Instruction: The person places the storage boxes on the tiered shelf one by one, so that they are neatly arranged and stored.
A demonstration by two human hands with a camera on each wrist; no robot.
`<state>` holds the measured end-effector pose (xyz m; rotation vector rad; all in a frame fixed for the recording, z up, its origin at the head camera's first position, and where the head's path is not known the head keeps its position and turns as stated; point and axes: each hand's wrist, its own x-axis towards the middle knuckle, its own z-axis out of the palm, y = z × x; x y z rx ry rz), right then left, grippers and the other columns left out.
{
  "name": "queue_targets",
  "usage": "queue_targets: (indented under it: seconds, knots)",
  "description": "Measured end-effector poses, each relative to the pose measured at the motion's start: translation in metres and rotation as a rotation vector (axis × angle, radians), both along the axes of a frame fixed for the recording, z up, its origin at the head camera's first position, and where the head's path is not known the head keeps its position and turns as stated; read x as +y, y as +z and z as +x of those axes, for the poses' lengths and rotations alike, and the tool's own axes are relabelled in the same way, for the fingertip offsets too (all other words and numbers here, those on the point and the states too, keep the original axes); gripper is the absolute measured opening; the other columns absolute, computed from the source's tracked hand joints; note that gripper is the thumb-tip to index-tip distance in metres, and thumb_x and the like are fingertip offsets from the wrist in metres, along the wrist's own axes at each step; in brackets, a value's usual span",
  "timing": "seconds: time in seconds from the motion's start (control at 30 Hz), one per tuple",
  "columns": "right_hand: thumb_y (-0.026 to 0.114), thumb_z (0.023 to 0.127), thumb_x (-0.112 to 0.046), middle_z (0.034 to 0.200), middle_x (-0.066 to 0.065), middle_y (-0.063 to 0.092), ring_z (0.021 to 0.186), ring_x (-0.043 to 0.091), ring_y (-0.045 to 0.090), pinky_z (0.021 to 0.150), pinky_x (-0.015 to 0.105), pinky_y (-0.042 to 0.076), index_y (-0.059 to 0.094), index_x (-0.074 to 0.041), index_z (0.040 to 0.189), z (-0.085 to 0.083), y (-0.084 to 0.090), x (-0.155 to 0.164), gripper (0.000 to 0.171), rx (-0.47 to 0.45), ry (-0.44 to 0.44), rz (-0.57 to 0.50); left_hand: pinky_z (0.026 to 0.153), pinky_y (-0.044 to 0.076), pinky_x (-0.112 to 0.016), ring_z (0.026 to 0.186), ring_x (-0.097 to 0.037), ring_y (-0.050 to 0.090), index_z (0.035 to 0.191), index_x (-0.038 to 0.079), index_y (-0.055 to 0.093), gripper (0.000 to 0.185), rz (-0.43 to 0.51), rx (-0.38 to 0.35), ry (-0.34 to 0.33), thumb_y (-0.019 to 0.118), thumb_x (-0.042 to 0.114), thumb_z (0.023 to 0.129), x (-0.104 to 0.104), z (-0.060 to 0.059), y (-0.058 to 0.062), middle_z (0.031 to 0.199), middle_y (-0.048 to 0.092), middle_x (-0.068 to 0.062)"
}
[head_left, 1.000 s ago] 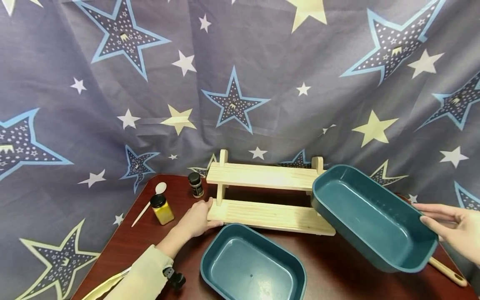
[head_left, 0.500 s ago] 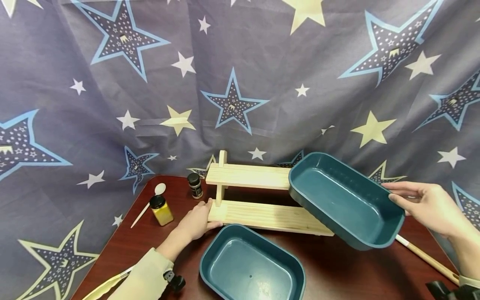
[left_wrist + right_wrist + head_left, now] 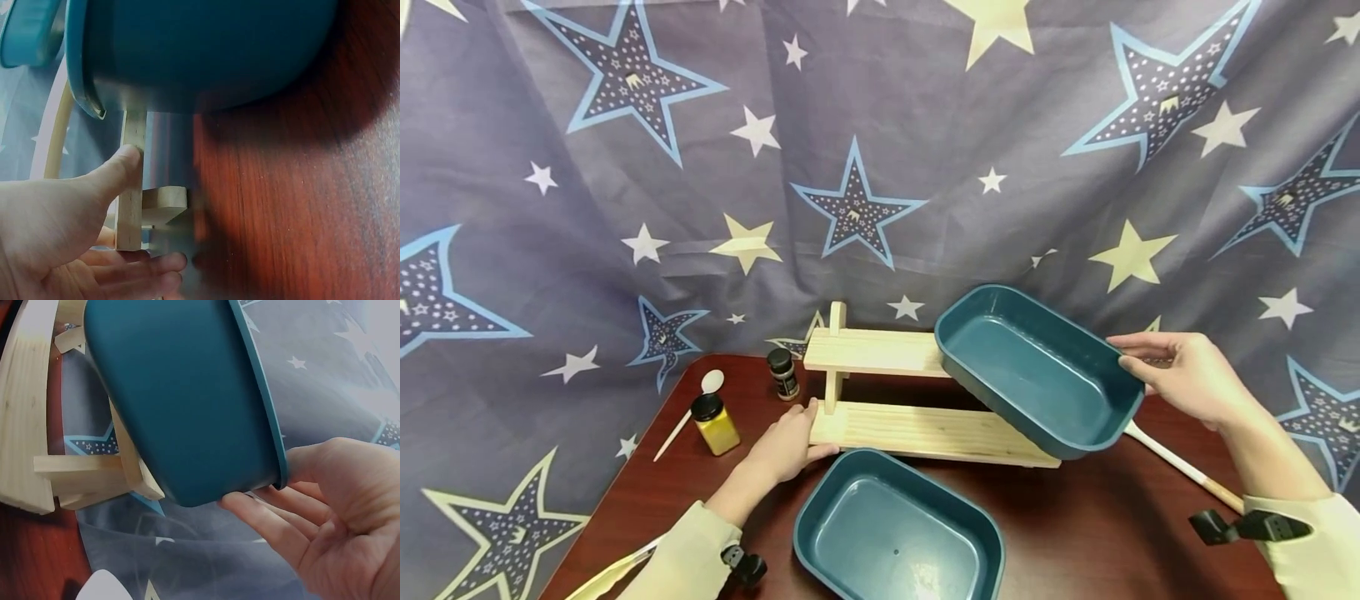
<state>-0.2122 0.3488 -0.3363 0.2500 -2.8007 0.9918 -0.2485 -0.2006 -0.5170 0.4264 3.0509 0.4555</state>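
My right hand (image 3: 1187, 375) pinches the right end of a teal plastic bin (image 3: 1037, 367), thumb over the rim and fingers against the outside. The bin is held tilted in front of the right part of a two-tier wooden rack (image 3: 872, 352), hiding that end. In the right wrist view, the bin's underside is at or just above the upper shelf; contact cannot be told. My left hand (image 3: 782, 446) grips the left end of the lower shelf (image 3: 130, 212), thumb on its front edge and fingers behind. A second teal bin (image 3: 895, 533) sits on the table before the rack.
Left of the rack stand a small black-capped spice jar (image 3: 784, 377) and a yellow jar (image 3: 718, 429) beside a white spoon (image 3: 712, 382). A white utensil with a wooden handle (image 3: 1187, 471) lies at right. A starry curtain (image 3: 850, 275) hangs behind.
My right hand has carried the tilted bin leftward and upward, from beyond the rack's right end to in front of its upper shelf. The left hand has kept its grip on the rack.
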Motion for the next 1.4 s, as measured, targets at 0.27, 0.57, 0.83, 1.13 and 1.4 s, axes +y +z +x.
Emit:
queue_targets:
  seconds: [0.27, 0.57, 0.83, 1.13, 1.4]
  knots:
    - [0.068, 0.105, -0.018, 0.124, 0.028, 0.075, 0.079, 0.001, 0.074, 0.065, 0.027, 0.063, 0.072, -0.002, 0.135, -0.012, 0.001, -0.011, 0.034, -0.059, 0.035, -0.031, 0.104, 0.055, -0.061, 0.129, -0.049, 0.064, 0.159, -0.008, 0.041, 0.101, 0.007, -0.032, 0.014, 0.072, 0.063, 0.094, 0.007, 0.011, 0.02, 0.148, 0.057, -0.035]
    - [0.067, 0.105, -0.018, 0.123, 0.027, 0.075, 0.067, 0.008, 0.068, 0.065, 0.027, 0.061, 0.072, -0.003, 0.136, -0.032, 0.0, -0.026, 0.034, -0.113, 0.081, -0.107, 0.102, 0.057, -0.057, 0.124, -0.049, 0.066, 0.157, -0.011, 0.042, 0.094, 0.002, -0.039, 0.02, 0.077, 0.051, 0.095, 0.013, 0.026, 0.042, 0.149, 0.056, -0.035]
    - [0.067, 0.105, -0.013, 0.126, 0.027, 0.075, 0.078, 0.006, 0.072, 0.068, 0.028, 0.062, 0.072, -0.003, 0.136, -0.046, 0.001, -0.049, 0.033, -0.143, 0.098, -0.114, 0.103, 0.057, -0.057, 0.126, -0.048, 0.066, 0.155, -0.011, 0.045, 0.094, -0.008, -0.019, -0.008, 0.079, 0.051, 0.093, 0.011, 0.023, 0.042, 0.146, 0.06, -0.034]
    - [0.066, 0.105, -0.012, 0.126, 0.026, 0.075, 0.085, 0.008, 0.075, 0.068, 0.029, 0.063, 0.072, -0.004, 0.137, -0.064, -0.002, -0.069, 0.033, -0.162, 0.123, -0.132, 0.103, 0.057, -0.057, 0.127, -0.048, 0.065, 0.154, -0.012, 0.046, 0.095, -0.013, -0.019, -0.012, 0.08, 0.051, 0.093, 0.01, 0.022, 0.041, 0.145, 0.06, -0.034]
    - [0.066, 0.105, -0.011, 0.131, 0.027, 0.073, 0.072, 0.013, 0.071, 0.069, 0.032, 0.062, 0.073, -0.005, 0.135, -0.075, -0.004, -0.082, 0.032, -0.169, 0.165, -0.119, 0.1, 0.058, -0.057, 0.122, -0.048, 0.068, 0.155, -0.011, 0.046, 0.096, -0.013, -0.015, 0.0, 0.08, 0.052, 0.091, 0.012, 0.023, 0.042, 0.144, 0.061, -0.034]
